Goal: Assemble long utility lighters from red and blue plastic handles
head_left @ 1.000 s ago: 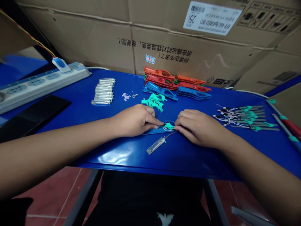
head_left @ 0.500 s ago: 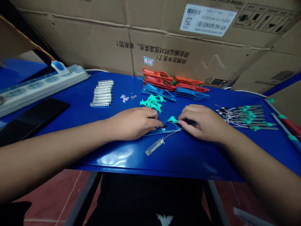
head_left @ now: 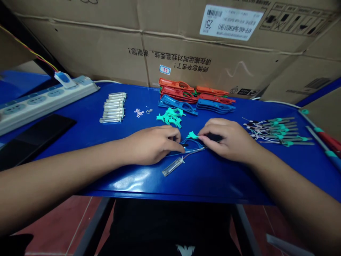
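Note:
A blue plastic handle shell (head_left: 192, 145) lies flat on the blue table (head_left: 207, 177) between my hands. My left hand (head_left: 151, 144) is curled, its fingertips pressing the shell's left end. My right hand (head_left: 229, 138) pinches a small teal plastic piece (head_left: 192, 135) just above the shell, and covers the shell's right end. A thin red and white wire runs from the shell down to a clear tube (head_left: 173, 166) lying in front of it.
Stacked orange, red and blue shells (head_left: 194, 96) sit at the back, with a heap of teal pieces (head_left: 170, 117) before them. Clear tubes (head_left: 113, 107) lie left; metal probes with wires (head_left: 277, 129) lie right. A power strip (head_left: 45, 99) and black phone (head_left: 32, 137) lie far left. Cardboard boxes (head_left: 106, 49) stand behind.
My right hand has drawn back to the right and lifted the teal piece off the shell's middle to just above it. The left hand stays on the shell's left end.

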The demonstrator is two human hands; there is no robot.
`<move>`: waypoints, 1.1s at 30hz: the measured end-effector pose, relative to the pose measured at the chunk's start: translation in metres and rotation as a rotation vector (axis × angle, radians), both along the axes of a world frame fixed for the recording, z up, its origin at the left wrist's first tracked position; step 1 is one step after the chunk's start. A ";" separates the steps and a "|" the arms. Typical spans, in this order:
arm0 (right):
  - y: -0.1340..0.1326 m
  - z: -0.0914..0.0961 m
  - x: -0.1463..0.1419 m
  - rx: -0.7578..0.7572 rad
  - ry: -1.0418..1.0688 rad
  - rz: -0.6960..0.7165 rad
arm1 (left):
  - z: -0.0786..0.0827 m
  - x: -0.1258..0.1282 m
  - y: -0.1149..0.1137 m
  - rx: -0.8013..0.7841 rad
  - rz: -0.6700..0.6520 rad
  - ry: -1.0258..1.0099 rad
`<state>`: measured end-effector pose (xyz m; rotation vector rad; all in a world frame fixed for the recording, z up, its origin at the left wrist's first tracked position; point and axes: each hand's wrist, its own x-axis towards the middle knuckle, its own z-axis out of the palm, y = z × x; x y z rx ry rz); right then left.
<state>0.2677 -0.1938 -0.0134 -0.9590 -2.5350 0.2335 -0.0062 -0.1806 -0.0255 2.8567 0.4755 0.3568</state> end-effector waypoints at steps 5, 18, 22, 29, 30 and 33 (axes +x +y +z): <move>0.004 -0.003 0.000 -0.072 -0.043 -0.067 | 0.006 0.000 -0.004 0.088 -0.005 0.055; -0.022 0.001 -0.009 -0.098 -0.255 0.014 | 0.012 -0.001 -0.009 -0.003 0.007 0.098; -0.021 0.004 -0.009 -0.132 -0.258 0.025 | 0.011 -0.001 -0.009 -0.019 0.008 0.092; 0.004 -0.001 0.001 -0.087 -0.065 -0.177 | 0.011 -0.001 -0.005 -0.038 -0.018 0.077; 0.008 -0.002 0.002 -0.121 -0.080 -0.169 | 0.011 -0.001 -0.004 -0.042 -0.023 0.070; 0.011 -0.003 0.002 -0.178 -0.075 -0.129 | 0.010 -0.002 -0.002 -0.058 -0.030 0.052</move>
